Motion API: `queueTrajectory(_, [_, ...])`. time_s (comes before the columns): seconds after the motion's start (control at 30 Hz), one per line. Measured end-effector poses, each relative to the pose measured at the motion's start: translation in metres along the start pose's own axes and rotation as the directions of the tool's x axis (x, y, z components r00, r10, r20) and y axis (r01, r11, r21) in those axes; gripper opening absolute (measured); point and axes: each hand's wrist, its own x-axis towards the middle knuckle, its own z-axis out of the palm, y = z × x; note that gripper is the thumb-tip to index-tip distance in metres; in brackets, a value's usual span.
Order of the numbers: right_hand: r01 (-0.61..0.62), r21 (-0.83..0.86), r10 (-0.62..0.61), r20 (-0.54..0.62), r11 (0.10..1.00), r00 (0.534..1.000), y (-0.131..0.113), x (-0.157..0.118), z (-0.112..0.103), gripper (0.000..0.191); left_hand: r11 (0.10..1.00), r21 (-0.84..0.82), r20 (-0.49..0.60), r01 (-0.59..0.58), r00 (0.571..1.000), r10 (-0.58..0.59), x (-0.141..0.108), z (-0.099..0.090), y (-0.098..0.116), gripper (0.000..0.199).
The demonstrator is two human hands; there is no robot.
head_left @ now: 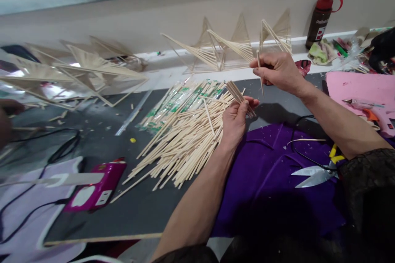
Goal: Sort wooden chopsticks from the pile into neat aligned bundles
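My left hand point(236, 121) is closed round a small bundle of wooden sticks point(236, 92), held slantwise above a loose pile. To the right and a little higher, my right hand point(276, 72) pinches a single wooden stick point(262, 84) upright between thumb and fingers. Many pale wooden sticks point(182, 148) lie spread out on the dark table, left of my left forearm. Behind them are more sticks in clear and green wrappers point(185, 98). Beneath my arms a purple cloth point(256, 172) covers the table's near side.
Stick frames point(212, 51) stand along the wall, with more point(92, 68) at left. Open scissors point(314, 174) lie on the purple cloth. A pink glue gun point(376, 113), a dark bottle point(319, 22) and a magenta power box point(95, 185) with cables are around. Another person's hand point(9, 109) shows at far left.
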Motion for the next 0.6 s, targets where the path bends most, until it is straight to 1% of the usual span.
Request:
queueTrajectory(0.07, [-0.001, -0.001, 0.001, 0.005, 1.0, 1.0, 0.0, 0.001, 0.0, 0.009, 0.999, 0.049, 0.036, 0.0, 0.999, -0.002, -0.002, 0.0, 0.001, 0.039])
queueTrajectory(0.1, [-0.002, 0.0, 0.002, 0.005, 1.0, 1.0, 0.0, 0.001, 0.0, 0.009, 0.999, 0.046, 0.048, 0.02, 0.999, -0.023, -0.002, 0.0, 0.001, 0.038])
queueTrajectory(0.17, [-0.005, 0.008, 0.005, 0.001, 1.0, 1.0, 0.0, 0.001, 0.0, 0.011, 0.995, -0.027, 0.056, 0.095, 0.994, -0.094, -0.001, 0.0, 0.0, 0.039])
queueTrajectory(0.23, [-0.006, 0.021, 0.006, -0.004, 1.0, 1.0, 0.0, 0.001, 0.0, 0.012, 0.974, -0.154, 0.051, 0.165, 0.986, -0.159, 0.0, -0.002, 0.001, 0.041])
queueTrajectory(0.33, [0.0, 0.025, 0.0, 0.005, 1.0, 1.0, -0.002, 0.0, 0.0, 0.014, 0.933, -0.276, 0.089, 0.23, 0.973, -0.213, 0.002, -0.004, 0.009, 0.045])
queueTrajectory(0.47, [-0.003, 0.019, 0.003, 0.029, 1.0, 1.0, -0.005, -0.002, -0.002, 0.016, 0.9, -0.329, 0.132, 0.287, 0.957, -0.257, 0.0, -0.005, 0.017, 0.039])
queueTrajectory(0.6, [-0.019, 0.022, 0.018, 0.041, 1.0, 0.999, -0.006, -0.002, -0.002, 0.016, 0.881, -0.354, 0.143, 0.314, 0.949, -0.281, 0.0, -0.003, 0.015, 0.035])
